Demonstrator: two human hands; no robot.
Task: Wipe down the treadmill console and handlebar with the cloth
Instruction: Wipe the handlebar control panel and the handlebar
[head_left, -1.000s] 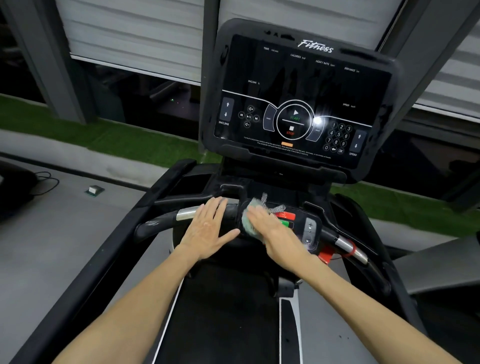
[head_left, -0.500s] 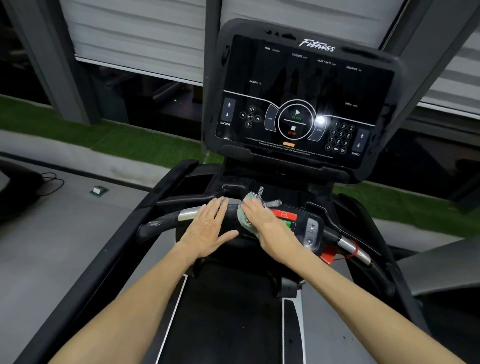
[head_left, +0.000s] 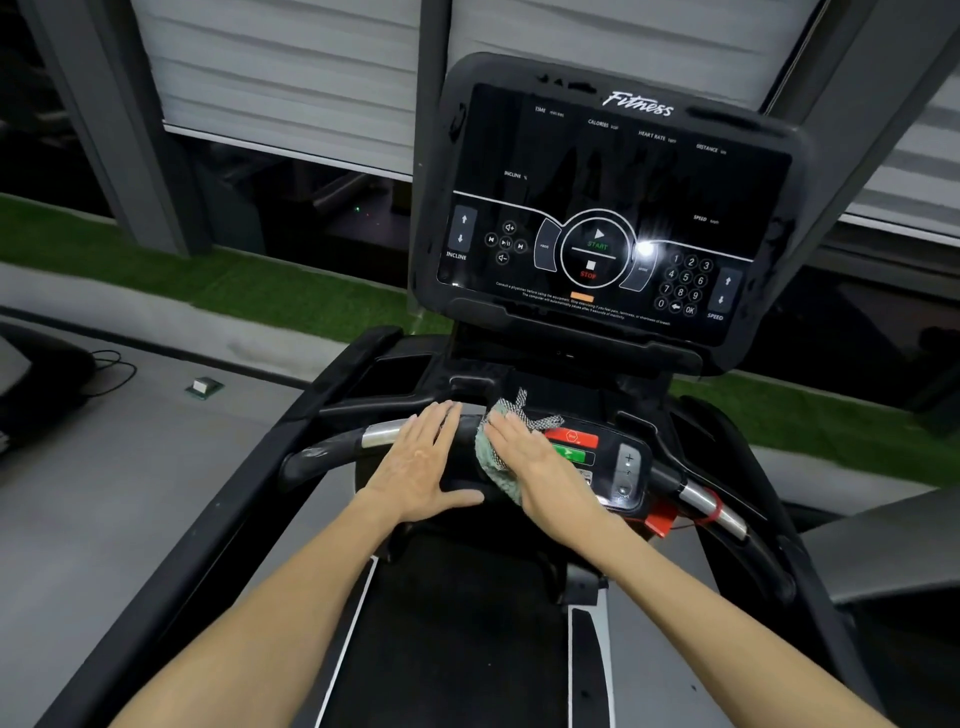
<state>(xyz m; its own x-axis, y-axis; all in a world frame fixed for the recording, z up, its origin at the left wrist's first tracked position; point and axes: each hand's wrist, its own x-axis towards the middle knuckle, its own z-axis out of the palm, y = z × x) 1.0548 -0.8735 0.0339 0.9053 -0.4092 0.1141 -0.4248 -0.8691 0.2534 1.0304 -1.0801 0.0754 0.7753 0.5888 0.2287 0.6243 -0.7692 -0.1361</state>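
A black treadmill console (head_left: 613, 208) with a dark touch panel stands ahead of me. Below it runs the curved black handlebar (head_left: 332, 447) with silver grip sections. My left hand (head_left: 421, 462) lies flat, fingers straight, on the middle of the bar. My right hand (head_left: 540, 467) presses a pale green cloth (head_left: 493, 457) with straight fingers onto the control pad beside the left hand. The cloth pokes out past my fingertips and along the hand's left edge.
Red and green buttons (head_left: 574, 444) and a plus/minus pad (head_left: 626, 473) sit right of my right hand. A red safety clip (head_left: 660, 519) hangs under the bar. The black belt (head_left: 452, 623) runs below. A small box (head_left: 202, 387) and cables lie on the grey floor at left.
My right hand slid the cloth slightly left and up across the control pad, uncovering more of the red and green buttons. My left hand stayed on the bar.
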